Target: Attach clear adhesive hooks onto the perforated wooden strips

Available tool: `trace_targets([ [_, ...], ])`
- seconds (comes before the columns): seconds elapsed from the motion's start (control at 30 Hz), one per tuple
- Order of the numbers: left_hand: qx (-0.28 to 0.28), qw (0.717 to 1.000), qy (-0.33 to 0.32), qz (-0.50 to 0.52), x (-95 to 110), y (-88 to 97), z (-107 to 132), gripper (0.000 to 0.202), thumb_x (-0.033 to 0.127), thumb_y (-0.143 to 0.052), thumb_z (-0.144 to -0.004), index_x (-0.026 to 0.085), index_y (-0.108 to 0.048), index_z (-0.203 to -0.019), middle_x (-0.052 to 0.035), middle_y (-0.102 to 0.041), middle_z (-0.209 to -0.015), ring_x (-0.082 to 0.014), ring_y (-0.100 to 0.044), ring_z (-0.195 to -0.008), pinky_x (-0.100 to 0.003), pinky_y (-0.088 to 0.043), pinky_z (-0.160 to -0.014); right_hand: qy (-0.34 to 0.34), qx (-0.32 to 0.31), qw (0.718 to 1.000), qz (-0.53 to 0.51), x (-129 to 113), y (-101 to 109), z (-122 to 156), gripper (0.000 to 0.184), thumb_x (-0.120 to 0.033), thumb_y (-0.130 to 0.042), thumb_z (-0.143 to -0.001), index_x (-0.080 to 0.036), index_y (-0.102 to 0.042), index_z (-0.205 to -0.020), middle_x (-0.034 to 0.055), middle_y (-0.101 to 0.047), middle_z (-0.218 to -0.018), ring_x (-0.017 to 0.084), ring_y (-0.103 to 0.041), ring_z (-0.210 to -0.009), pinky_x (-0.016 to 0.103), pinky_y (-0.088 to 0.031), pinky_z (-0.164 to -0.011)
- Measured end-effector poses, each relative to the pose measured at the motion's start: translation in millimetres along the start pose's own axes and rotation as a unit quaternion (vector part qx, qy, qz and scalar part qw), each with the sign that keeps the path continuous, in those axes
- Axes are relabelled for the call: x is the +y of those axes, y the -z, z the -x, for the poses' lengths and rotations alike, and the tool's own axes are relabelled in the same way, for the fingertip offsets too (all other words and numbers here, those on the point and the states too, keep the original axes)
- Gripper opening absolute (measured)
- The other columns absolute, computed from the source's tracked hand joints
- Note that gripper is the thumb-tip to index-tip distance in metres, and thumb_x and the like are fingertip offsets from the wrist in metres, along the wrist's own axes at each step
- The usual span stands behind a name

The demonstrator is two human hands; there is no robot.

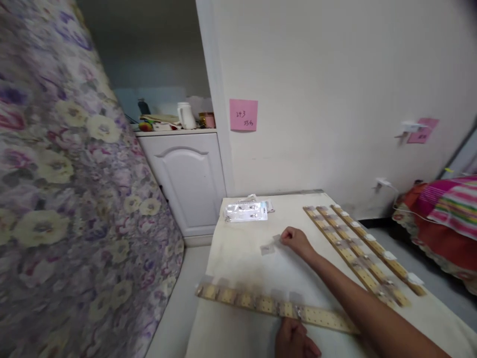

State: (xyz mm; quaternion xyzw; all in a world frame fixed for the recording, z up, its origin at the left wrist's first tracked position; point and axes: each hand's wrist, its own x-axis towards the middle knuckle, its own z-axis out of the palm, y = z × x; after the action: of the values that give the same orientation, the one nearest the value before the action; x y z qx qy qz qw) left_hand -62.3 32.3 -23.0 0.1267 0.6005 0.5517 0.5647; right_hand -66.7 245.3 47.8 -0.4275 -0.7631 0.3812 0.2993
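Observation:
A long wooden strip with rows of holes (pixel 266 304) lies across the near part of the table, small metal clips and clear plastic pieces fixed along it. My left hand (pixel 294 340) is curled against its near edge; whatever the fingers hold is hidden. Farther off, my right hand (pixel 297 240) reaches over the table with fingers pinched at a small clear plastic piece (pixel 276 238). Just left of that, another clear piece (pixel 267 249) lies flat on the table.
Several similar wooden strips (pixel 350 248) lie side by side at the right, one bearing white pieces (pixel 389 255). Clear packaging (pixel 246 212) with small metal parts sits at the table's far left. A flowered curtain (pixel 93 199) hangs at left, beside a white cabinet (pixel 186 184).

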Motion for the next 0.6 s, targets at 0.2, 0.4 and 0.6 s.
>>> trace_targets([
  [0.2, -0.048, 0.999, 0.002, 0.002, 16.8, -1.7, 15.5, 0.042, 0.056, -0.058, -0.053, 0.024, -0.035, -0.066, 0.0057, -0.058, -0.042, -0.0085, -0.048, -0.028, -0.018, -0.022, -0.029, -0.039, -0.004, 0.998, -0.041, 48.6, 75.1, 43.4, 0.015, -0.033, -0.058, -0.062, -0.019, -0.052, -0.062, -0.0052, -0.053, -0.053, 0.009, -0.046, -0.047, 0.021, -0.037, -0.047],
  [0.4, -0.030, 0.999, -0.030, -0.021, 18.7, -1.5, 21.2, 0.034, 0.051, -0.055, -0.060, 0.023, -0.036, -0.066, 0.0056, -0.059, -0.044, -0.0074, -0.048, -0.029, -0.018, -0.027, -0.028, -0.035, -0.013, 0.999, -0.039, 59.6, 87.7, 67.1, 0.025, -0.041, -0.055, -0.068, -0.019, -0.048, -0.058, -0.0048, -0.050, -0.051, 0.009, -0.044, -0.046, 0.021, -0.033, -0.045],
  [0.6, -0.013, 0.999, -0.036, -0.025, 16.4, -4.3, 18.3, 0.033, 0.051, -0.053, -0.059, 0.023, -0.036, -0.065, 0.0061, -0.057, -0.043, -0.0070, -0.045, -0.028, -0.018, -0.023, -0.028, 0.010, 0.015, 1.000, -0.001, 51.1, 94.6, 64.7, 0.027, -0.041, -0.045, -0.077, -0.020, -0.050, -0.061, -0.0021, -0.056, -0.059, 0.013, -0.051, -0.057, 0.023, -0.037, -0.053],
])
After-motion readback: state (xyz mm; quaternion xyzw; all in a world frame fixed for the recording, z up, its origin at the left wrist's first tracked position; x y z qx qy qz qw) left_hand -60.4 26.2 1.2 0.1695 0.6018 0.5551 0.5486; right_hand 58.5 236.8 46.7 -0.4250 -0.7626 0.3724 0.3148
